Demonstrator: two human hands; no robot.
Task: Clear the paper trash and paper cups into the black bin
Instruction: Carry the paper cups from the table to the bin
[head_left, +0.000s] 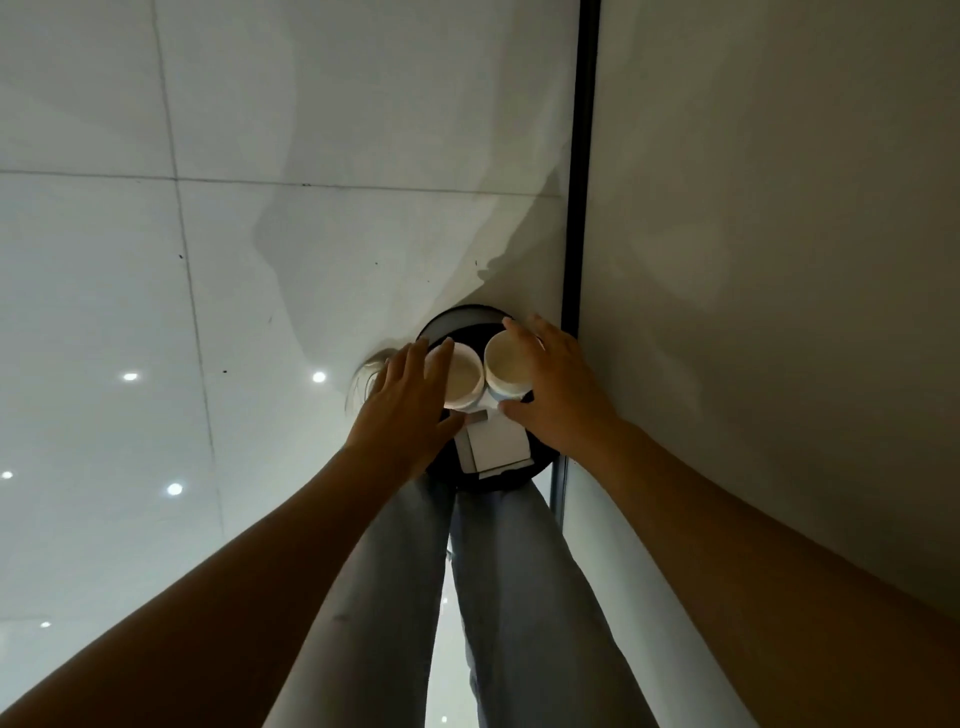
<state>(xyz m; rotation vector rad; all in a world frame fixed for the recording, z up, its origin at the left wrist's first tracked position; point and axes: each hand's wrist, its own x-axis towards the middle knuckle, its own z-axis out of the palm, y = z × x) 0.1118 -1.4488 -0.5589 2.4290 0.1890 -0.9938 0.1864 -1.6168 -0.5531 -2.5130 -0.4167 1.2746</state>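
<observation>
Head view looks straight down at a round black bin (457, 318) set just right of frame centre, against a dark vertical strip (581, 208) at the foot of a grey wall (779, 260) filling the right side. Two white paper cups sit side by side over the bin's mouth, open ends toward the camera, rims touching or nearly so. The left hand (402, 410) grasps the left cup (460, 376), its fingers curved over the cup's left rim and its thumb reaching under toward the lower edge. The right hand (558, 387) grasps the right cup (509, 366), fingers wrapped round the cup's far and right side, thumb at its lower edge. Just below the cups, between the two thumbs, white paper (498, 441) with a grey folded edge lies inside the bin near its lower rim. A pale, blurred wisp (366, 376) shows at the bin's left side; what it is cannot be told. Both bare forearms run in from the lower corners, and legs in light jeans (519, 597) stand below the bin. The glossy tiled floor (130, 260) on the left reflects small round lights.
</observation>
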